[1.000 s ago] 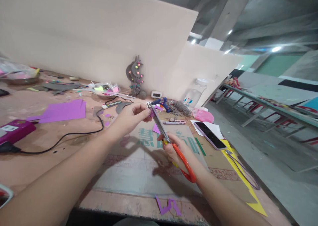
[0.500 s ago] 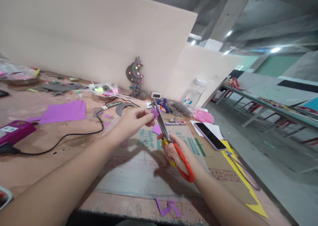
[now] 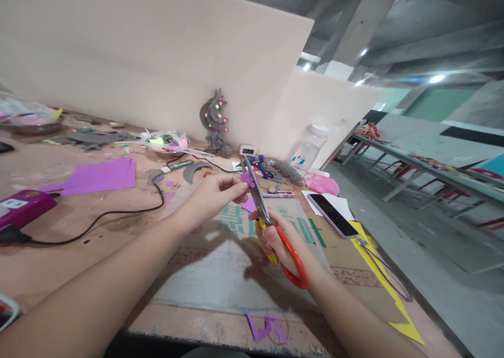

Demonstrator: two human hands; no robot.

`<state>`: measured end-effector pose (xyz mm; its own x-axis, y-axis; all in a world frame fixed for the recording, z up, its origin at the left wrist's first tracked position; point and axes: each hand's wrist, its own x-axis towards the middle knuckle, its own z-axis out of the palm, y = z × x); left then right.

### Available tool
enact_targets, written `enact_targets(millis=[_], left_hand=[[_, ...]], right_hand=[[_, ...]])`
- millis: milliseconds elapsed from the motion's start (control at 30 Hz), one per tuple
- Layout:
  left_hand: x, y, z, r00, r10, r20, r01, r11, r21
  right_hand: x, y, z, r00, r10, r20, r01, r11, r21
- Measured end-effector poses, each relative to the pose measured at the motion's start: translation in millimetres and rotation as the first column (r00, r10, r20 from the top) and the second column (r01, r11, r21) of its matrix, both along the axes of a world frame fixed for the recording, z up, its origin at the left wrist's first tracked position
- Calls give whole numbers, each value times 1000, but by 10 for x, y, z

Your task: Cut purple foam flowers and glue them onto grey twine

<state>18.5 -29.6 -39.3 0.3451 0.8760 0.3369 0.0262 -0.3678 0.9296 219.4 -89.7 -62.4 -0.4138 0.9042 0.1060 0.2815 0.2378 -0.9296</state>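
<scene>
My left hand [image 3: 214,194] pinches a small purple foam cutout [image 3: 247,178] above the table. My right hand [image 3: 275,237] grips orange-handled scissors [image 3: 289,257], whose blades [image 3: 256,192] point up and away and meet the cutout. Both hands hover over a flattened cardboard sheet [image 3: 236,253] with green print. A purple foam scrap [image 3: 268,328] lies near the table's front edge.
Purple foam sheets [image 3: 100,175] lie at left beside a black cable [image 3: 118,213] and a magenta power strip [image 3: 21,207]. A phone [image 3: 333,214], a blue glue gun [image 3: 258,164], a plastic jar [image 3: 309,149] and a hanging moon ornament [image 3: 214,117] stand further back. A yellow sheet [image 3: 388,290] lies right.
The purple cutout has turned in my left fingers and now shows beside the blades. The scissors have swung slightly more upright and shifted right.
</scene>
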Motion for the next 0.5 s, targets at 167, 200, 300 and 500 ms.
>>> enact_targets(millis=[167,200,300,500], left_hand=[[-1,6,-5,1000,-5,4,5,1000,-2],[1,5,-4,1000,-5,8,5,1000,-4],[2,0,3,1000,-6,16,6,1000,-10],[-20,-1,14,1000,28,13,-28,1000,6]], right_hand=[[-49,-56,8,990,30,-141,-48,991,-127],[-57,-66,15,987,31,-156,-53,989,-141],[-68,-78,32,984,41,-176,-69,986,-153],[-17,-36,25,996,40,-85,-49,994,-98]])
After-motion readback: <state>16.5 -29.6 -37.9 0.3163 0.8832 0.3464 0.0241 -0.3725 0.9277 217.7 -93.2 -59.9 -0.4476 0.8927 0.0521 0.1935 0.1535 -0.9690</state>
